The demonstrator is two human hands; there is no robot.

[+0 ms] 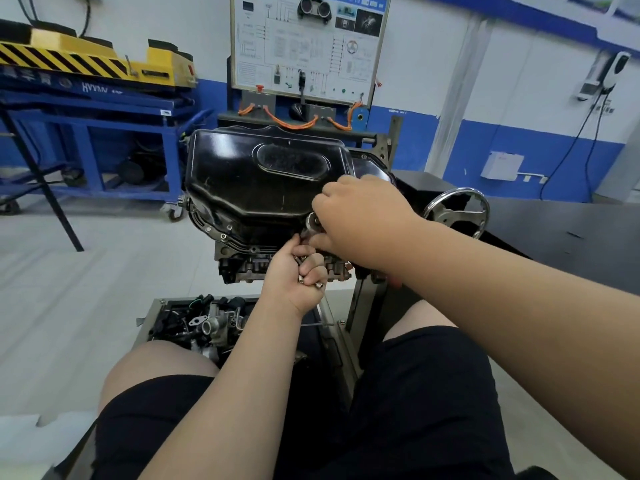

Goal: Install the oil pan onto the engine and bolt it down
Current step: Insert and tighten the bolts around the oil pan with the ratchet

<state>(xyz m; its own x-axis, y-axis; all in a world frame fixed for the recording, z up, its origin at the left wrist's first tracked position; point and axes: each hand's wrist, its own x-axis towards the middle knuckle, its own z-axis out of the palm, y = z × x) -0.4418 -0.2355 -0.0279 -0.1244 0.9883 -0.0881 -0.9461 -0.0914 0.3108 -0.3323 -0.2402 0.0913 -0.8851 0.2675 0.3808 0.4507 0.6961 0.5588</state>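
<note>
The black oil pan [249,181] sits on top of the upturned engine [242,261], which is held on a stand. Small bolts show along the pan's near-left flange [221,235]. My left hand [294,275] is curled round several loose bolts [318,285] just below the pan's near edge, its thumb and forefinger reaching up to the flange. My right hand [360,220] is at the pan's near-right edge, fingers pinching a small silver bolt [306,233] beside the round drain plug [313,221].
A tray of engine parts [204,323] lies on the stand's base below the engine. The stand's chrome handwheel [457,211] is at the right. A blue cart [104,133] with a yellow lift stands at the left, and a wiring display board [308,46] rises behind.
</note>
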